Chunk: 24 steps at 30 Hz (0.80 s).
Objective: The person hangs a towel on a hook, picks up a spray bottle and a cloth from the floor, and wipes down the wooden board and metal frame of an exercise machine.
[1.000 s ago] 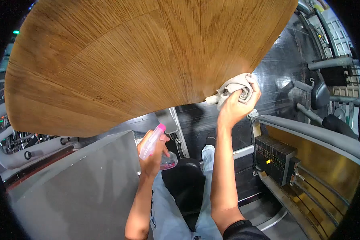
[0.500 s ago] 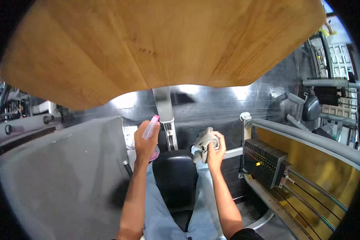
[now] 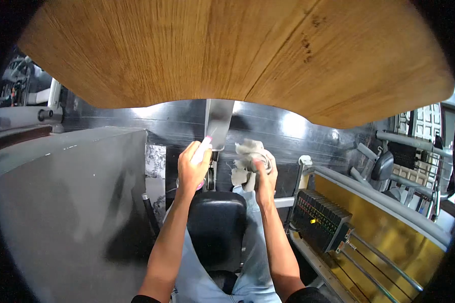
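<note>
My left hand (image 3: 191,169) is wrapped around a spray bottle (image 3: 201,151) with a whitish head and a pink nozzle tip. Most of the bottle's body is hidden behind the fingers, though a bit of pink shows below them. A faint pale streak lies just beyond the nozzle. Bunched in my right hand (image 3: 267,174) is a grey cloth (image 3: 248,159) with loose folds hanging to the left. Both hands are above a black padded seat (image 3: 216,222) between my legs, apart from each other.
A large wood-grain board (image 3: 227,50) spans the top of the view. A grey panel (image 3: 71,202) stands at left. On the right are a weight stack (image 3: 318,217), a grey metal frame (image 3: 384,199) and more gym machines farther off. A metal post (image 3: 219,118) rises ahead.
The view has shifted, with the board now reaching farther right. The spray bottle's nozzle has tilted toward the right, and the cloth has come up a little, nearer the bottle.
</note>
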Each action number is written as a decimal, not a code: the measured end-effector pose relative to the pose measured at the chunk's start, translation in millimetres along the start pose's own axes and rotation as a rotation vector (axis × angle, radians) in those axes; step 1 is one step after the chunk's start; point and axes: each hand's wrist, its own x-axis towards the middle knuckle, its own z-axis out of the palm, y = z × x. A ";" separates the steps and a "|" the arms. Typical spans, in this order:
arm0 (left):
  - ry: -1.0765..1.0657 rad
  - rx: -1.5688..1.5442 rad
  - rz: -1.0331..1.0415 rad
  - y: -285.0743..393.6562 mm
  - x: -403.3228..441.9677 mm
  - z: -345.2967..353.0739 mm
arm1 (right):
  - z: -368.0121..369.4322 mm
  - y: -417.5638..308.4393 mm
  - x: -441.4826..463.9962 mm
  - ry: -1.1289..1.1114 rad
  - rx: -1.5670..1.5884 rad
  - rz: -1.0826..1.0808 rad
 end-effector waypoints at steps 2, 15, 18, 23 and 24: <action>0.014 -0.031 -0.015 -5.4 3.5 4.0 | 5.6 2.4 14.5 -0.017 -0.107 -0.006; 0.121 -0.025 -0.004 -19.7 5.0 0.5 | 79.8 10.5 129.2 -0.249 -0.828 -0.833; 0.114 -0.075 -0.065 -27.9 -0.2 -0.1 | 99.1 38.9 153.4 -0.154 -0.916 -1.039; 0.104 -0.100 -0.056 -36.6 -2.3 5.3 | 78.2 65.5 131.1 -0.384 -1.194 -0.988; 0.123 -0.091 0.003 -38.7 -0.8 5.3 | 67.5 79.7 126.9 -0.526 -1.264 -1.012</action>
